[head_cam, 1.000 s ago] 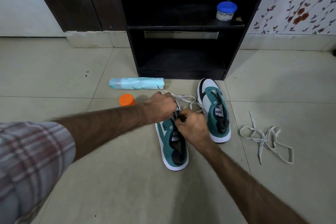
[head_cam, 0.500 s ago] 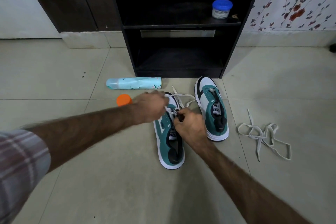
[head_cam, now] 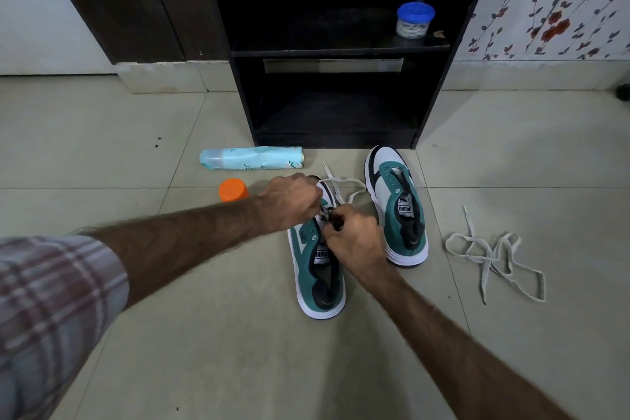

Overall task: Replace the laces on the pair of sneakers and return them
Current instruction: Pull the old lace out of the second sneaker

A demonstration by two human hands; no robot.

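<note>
Both the left hand (head_cam: 293, 203) and right hand (head_cam: 354, 235) pinch the limp, light lace (head_cam: 344, 185) at the near sneaker (head_cam: 306, 249); its stiff tip looks the best hold.

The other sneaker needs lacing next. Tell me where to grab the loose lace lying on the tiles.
Pinch the loose lace at its straight far end, coming from above. That tip lies clear of the tangled loops on the floor tiles, so it should lift free and is ready for the unlaced sneaker.

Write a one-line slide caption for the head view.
Both hands, left and right, thread a white lace through the near sneaker; its pair and a loose lace wait alongside.
</note>
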